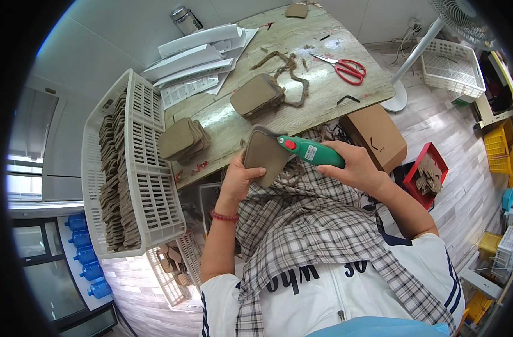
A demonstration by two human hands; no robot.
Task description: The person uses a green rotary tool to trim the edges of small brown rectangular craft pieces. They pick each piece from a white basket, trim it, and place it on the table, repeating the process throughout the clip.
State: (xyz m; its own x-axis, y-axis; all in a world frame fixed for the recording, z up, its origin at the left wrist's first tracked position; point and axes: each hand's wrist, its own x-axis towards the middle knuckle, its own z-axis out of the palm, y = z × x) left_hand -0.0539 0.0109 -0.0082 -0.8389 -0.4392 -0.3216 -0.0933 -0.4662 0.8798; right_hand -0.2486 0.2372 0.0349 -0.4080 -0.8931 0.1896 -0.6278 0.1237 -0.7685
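Note:
My left hand (238, 178) grips a flat brown pad (266, 157) with rounded corners by its lower left edge, thumb on its face. In my right hand (355, 166) is a green handheld power tool (321, 153) with a red switch. Its tip meets the pad's upper right edge; the exact contact is too small to make out. A thin brown strip (293, 174) hangs beside the pad over my checked apron. On the table beyond lie a stack of similar pads (255, 94) and, farther left, another stack (179, 138).
Red-handled scissors (349, 71) and curled brown offcuts (301, 95) lie on the wooden table (324, 106). White papers (197, 59) are at its far left. A white crate (158, 185) of pads stands left. Right are a cardboard box (380, 135), red tray (444, 163) and fan (464, 22).

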